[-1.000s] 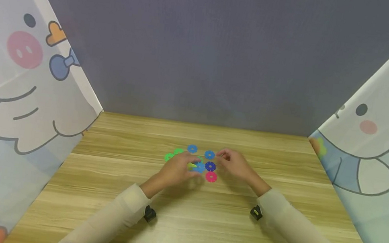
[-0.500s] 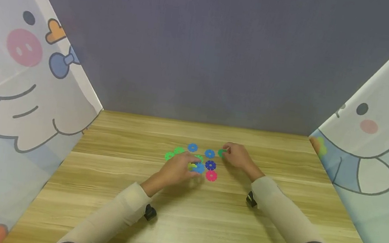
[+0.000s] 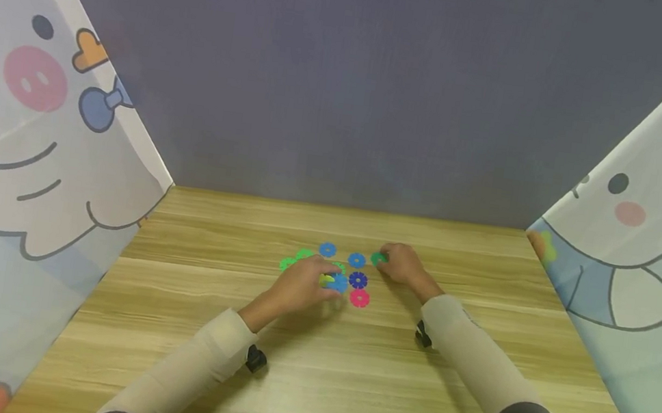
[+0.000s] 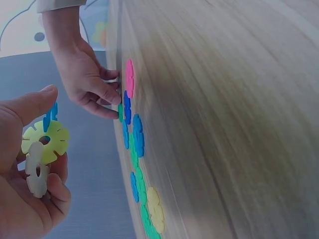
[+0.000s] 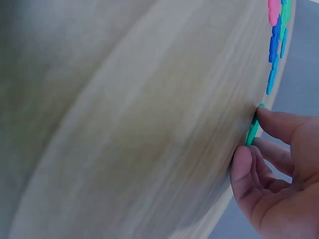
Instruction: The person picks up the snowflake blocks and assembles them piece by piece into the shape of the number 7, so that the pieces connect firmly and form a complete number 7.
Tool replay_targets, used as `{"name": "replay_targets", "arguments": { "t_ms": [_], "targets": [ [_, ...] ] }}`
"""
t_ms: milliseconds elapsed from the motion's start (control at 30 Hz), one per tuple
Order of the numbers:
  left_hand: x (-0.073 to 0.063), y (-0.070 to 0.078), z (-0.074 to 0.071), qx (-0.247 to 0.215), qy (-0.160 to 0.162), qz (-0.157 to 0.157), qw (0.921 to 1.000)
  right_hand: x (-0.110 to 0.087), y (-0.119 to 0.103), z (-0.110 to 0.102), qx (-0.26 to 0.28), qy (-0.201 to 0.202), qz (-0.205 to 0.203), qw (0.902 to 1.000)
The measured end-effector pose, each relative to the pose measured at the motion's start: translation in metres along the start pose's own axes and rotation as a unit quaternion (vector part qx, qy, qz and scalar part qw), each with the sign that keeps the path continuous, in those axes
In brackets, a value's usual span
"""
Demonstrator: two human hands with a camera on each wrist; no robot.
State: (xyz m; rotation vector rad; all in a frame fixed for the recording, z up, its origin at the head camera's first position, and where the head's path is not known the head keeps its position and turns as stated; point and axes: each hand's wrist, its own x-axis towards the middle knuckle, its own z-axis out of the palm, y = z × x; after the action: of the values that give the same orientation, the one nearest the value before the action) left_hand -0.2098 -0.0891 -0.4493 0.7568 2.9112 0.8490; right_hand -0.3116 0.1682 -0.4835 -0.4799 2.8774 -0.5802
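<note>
My left hand [image 3: 298, 286] holds a small joined build of slotted plastic discs above the table. In the left wrist view the build shows a yellow disc [image 4: 61, 140] in the middle, a blue disc [image 4: 47, 121] under the thumb tip and a whitish disc [image 4: 36, 181] near the curled fingers. My right hand [image 3: 404, 264] is low at the tabletop, right of the loose discs. Its thumb and fingers pinch the edges of a green disc [image 5: 253, 128], which lies nearly flat against the wood. The rest of that disc is partly covered by the fingertips in the head view.
Several loose discs lie close together on the wooden table [image 3: 407, 395]: a pink disc [image 3: 359, 298], a dark blue disc [image 3: 358, 280], two blue ones and some green ones. A yellow disc [image 4: 155, 209] lies at the left end. A grey panel [image 3: 358, 86] stands behind.
My right hand has moved slightly back and to the right, bringing the green disc down beside the blue one, where more of it shows. My left hand stays nearly still with its build.
</note>
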Motion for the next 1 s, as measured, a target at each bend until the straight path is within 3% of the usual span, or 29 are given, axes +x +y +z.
{"name": "replay_targets", "arguments": {
  "t_ms": [567,800,1000],
  "targets": [
    [0.001,0.002,0.000,-0.002,0.000,-0.003,1.0000,-0.007,0.006,-0.004,0.051,-0.003,0.033,0.9982],
    [0.005,-0.001,0.002,-0.006,-0.001,0.011,0.9999,-0.011,0.011,-0.001,0.038,0.024,0.003,0.9990],
    [0.006,0.001,0.002,-0.005,0.000,0.023,0.9997,-0.021,0.012,-0.002,0.070,0.033,-0.021,0.9968]
  ]
}}
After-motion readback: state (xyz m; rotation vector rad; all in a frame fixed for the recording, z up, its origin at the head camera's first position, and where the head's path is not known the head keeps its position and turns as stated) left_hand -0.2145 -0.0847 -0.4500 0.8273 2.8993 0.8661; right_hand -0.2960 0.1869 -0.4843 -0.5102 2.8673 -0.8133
